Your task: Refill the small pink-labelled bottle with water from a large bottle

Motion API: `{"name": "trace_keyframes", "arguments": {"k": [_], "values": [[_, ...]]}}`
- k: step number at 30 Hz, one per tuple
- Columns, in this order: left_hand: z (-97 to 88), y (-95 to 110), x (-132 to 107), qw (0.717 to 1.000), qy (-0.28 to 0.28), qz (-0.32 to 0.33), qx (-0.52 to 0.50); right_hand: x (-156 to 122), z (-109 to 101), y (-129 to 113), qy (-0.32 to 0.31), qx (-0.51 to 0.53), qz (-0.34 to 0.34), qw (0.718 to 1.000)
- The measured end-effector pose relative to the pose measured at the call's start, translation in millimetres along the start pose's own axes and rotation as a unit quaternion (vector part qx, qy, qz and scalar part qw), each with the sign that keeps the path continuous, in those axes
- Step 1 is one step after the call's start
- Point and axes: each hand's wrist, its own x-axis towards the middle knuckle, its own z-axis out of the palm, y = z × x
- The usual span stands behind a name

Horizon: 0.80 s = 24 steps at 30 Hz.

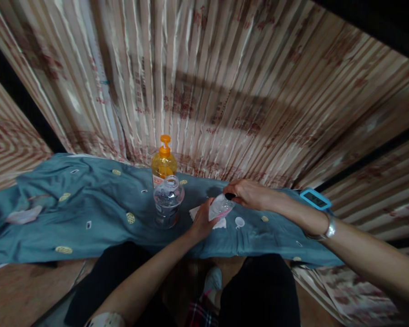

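Observation:
My left hand [202, 221] is wrapped round a clear plastic bottle [220, 207], which tilts toward the right. At the bottle's upper right end, my right hand [247, 193] is closed on a small black object [230, 196]; its kind cannot be made out. Under the bottle and my left hand lies a white tissue or cloth [221, 224], partly hidden. Left of my hands a large clear plastic jar [168, 204] with an open mouth stands upright. Just behind it is a yellow pump bottle [163, 164] with an orange pump top.
A small round white disc [239, 222] lies right of the tissue. The narrow surface is covered by a blue-green patterned cloth [105, 213], with a pale crumpled piece [24, 215] at far left. A blue-framed digital clock [315, 198] is near my right forearm. Pleated curtains [204, 91] hang behind.

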Motion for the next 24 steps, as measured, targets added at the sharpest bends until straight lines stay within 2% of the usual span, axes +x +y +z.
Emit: {"name": "trace_keyframes", "arguments": {"k": [4, 9, 17, 24], "values": [[0.6, -1.0, -0.8, 1.0, 0.001, 0.007, 0.0, 3.7, 2.0, -0.3, -0.02, -0.064, 0.02, 0.998], [0.5, 0.0, -0.3, 1.0, 0.005, 0.011, -0.001, 6.5, 0.6, -4.1, -0.015, -0.112, 0.071, 0.991], [0.9, -3.9, -0.9, 1.0, -0.006, 0.023, -0.01, 3.5, -1.7, -3.5, -0.032, -0.094, 0.016, 0.995], [3.0, -6.2, -1.6, 1.0, -0.005, 0.017, -0.007, 6.4, 7.1, -1.7, -0.011, -0.138, 0.081, 0.987]]}}
